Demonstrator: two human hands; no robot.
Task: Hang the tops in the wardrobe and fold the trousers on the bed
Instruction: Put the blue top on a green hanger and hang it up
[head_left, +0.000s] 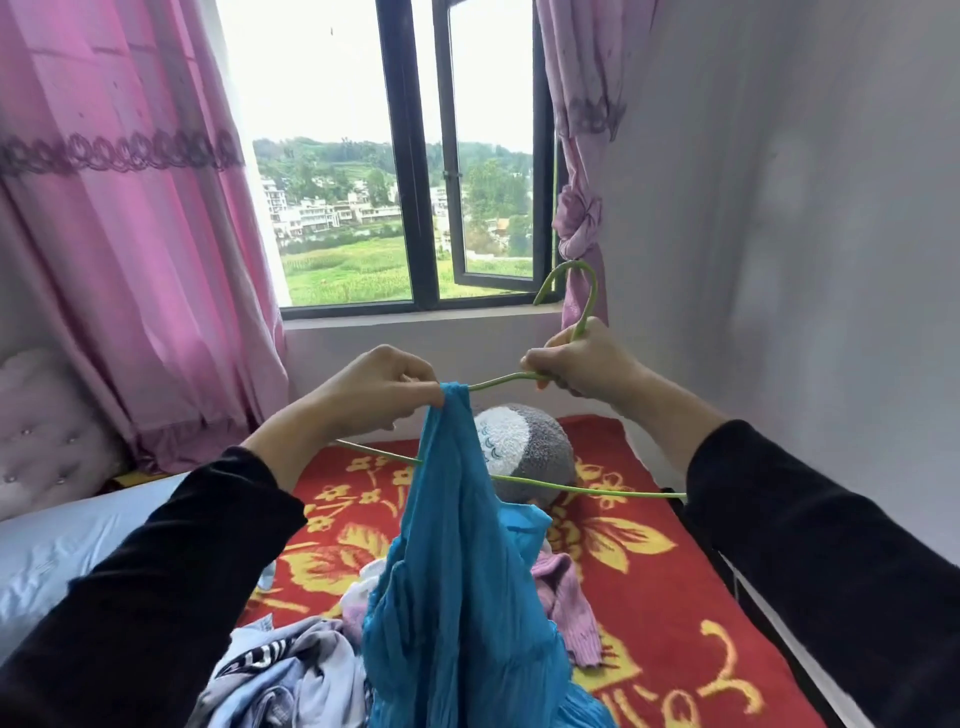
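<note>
A crinkled blue top (457, 582) hangs in front of me over the bed. My left hand (379, 384) pinches its strap at the top, where the strap sits on the left arm of a green wire hanger (582, 486). My right hand (576, 364) is closed around the hanger's neck just below the hook, which points up towards the window. The hanger's bottom bar passes behind the top. A pile of other clothes (291, 670) lies on the red flowered blanket (675, 613) below, with a purple knitted garment (569, 603) beside it.
A grey and white plush toy (524, 447) lies on the bed behind the hanger. A light blue pillow (67, 551) and a padded headboard (47, 436) are at the left. Pink curtains (130, 234) frame the window (415, 156). A grey wall runs along the right.
</note>
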